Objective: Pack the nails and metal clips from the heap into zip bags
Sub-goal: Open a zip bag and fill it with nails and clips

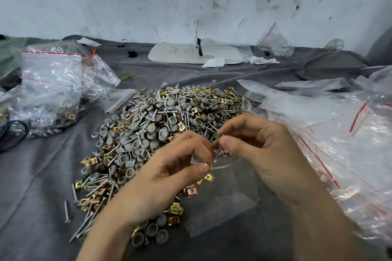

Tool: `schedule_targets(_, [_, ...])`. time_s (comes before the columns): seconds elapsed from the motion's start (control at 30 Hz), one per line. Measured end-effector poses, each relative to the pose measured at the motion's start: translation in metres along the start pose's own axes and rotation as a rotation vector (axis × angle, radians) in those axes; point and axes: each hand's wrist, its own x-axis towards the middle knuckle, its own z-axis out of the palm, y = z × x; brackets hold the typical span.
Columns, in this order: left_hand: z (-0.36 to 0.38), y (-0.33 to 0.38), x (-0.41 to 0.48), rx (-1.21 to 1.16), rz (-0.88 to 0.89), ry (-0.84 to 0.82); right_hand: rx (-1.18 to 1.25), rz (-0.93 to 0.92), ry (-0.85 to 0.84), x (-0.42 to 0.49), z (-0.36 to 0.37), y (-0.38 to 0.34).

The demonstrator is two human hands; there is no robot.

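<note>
A heap (161, 125) of silver nails, grey round caps and gold metal clips spreads over the grey cloth in the middle. Over its near right edge, both hands hold a small clear zip bag (222, 195) by its mouth. My left hand (169, 174) pinches the left lip between thumb and curled fingers. My right hand (258, 144) pinches the right lip between thumb and forefinger. The bag hangs down and lies flat on the cloth; I cannot tell what is inside it.
Filled zip bags (51, 91) with red seal lines are piled at the left. A stack of empty zip bags (339, 129) covers the right side. A white board (191, 53), paper scraps and another bag (275, 42) lie by the stained wall at the back.
</note>
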Motion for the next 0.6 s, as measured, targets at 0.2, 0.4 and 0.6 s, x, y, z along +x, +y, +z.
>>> schedule_targets(0.2, [-0.003,0.002,-0.001,-0.055,0.059,0.063,-0.071,-0.048,0.141,-0.002,-0.002,-0.006])
schedule_targets(0.4, [-0.021,0.002,-0.008,-0.174,0.152,0.264,-0.359,0.218,0.162,0.011,-0.003,0.039])
schedule_targets(0.6, [-0.031,-0.007,-0.012,-0.294,0.164,0.360,-0.820,0.304,0.171,0.022,0.014,0.075])
